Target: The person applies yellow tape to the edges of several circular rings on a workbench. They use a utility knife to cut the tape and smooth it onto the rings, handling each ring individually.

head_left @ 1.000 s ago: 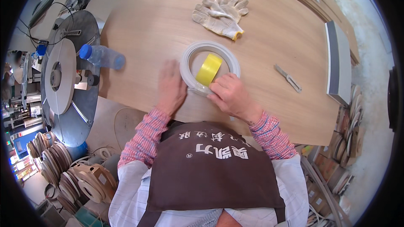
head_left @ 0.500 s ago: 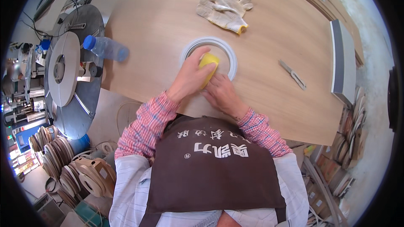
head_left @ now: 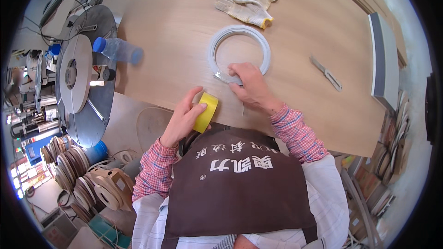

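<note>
A pale grey coil of flat banding (head_left: 212, 55) lies on the wooden tabletop. My right hand (head_left: 253, 86) is closed on the near part of its ring, fingers pinching the band. Shiny clear tape (head_left: 222, 77) shows on the coil just left of those fingers, and a thin loose strip hangs below them toward me. Nearer the table's front edge, my left hand (head_left: 181, 120) grips a yellow roll of tape (head_left: 208, 110) beside my apron, apart from the coil.
Beyond the coil lie knitted work gloves (head_left: 247, 4). A utility knife (head_left: 326, 74) rests to the right, near a grey-and-white panel (head_left: 385, 60). At left are a plastic bottle (head_left: 119, 50) and a round metal turntable (head_left: 104, 87). Several banding rolls (head_left: 60, 166) stand on the floor.
My left hand has drawn the yellow tape roll away from the coil, toward me and left. My right hand has moved up onto the ring, and the coil sits slightly farther away.
</note>
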Demonstrator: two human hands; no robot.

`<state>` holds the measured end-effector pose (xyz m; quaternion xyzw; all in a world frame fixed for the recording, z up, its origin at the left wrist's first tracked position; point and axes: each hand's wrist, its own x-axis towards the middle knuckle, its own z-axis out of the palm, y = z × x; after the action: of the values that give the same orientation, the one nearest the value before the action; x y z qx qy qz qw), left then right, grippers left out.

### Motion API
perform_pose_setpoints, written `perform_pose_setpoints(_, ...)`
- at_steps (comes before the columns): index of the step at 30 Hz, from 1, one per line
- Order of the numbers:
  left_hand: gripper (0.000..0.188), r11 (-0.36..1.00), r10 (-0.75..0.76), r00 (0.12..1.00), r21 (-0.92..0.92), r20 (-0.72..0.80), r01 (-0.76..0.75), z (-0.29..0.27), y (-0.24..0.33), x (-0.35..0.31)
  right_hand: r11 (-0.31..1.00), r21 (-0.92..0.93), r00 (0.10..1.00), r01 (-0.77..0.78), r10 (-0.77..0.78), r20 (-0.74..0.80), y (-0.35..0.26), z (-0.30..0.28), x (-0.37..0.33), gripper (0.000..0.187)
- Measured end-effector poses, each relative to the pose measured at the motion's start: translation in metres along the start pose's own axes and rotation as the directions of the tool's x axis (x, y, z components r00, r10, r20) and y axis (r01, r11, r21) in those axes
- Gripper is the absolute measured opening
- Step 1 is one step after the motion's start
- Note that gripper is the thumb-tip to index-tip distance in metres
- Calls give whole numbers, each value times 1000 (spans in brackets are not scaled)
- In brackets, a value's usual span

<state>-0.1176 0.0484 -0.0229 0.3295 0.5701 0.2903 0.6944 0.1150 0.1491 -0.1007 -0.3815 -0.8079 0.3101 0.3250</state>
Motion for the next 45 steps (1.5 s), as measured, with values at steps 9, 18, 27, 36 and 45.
perform_pose_setpoints(9, 53, 948, -121, 984, -277, 131, 153, 0, -10, 31, 974, -219, 974, -59, 104, 200, -12, 8, 26, 21)
perform_pose_setpoints(18, 40, 948, -127, 984, -277, 126, 158, -7, -10, 46, 986, -137, 989, -101, 113, 90, -10, -5, 17, 30)
perform_pose_setpoints(27, 34, 940, -104, 985, -311, 137, 143, -1, -11, 41, 509, -681, 849, -526, 355, -391, 119, -191, -103, 40)
perform_pose_setpoints(36, 40, 944, -94, 986, -302, 135, 131, -1, -8, 37, 515, -633, 805, -578, 488, -339, 107, -191, -106, 23)
perform_pose_setpoints(45, 65, 971, -13, 1000, -239, -5, 12, 2, -16, 43, 550, -650, 847, -524, 416, -330, 142, -194, -117, 26)
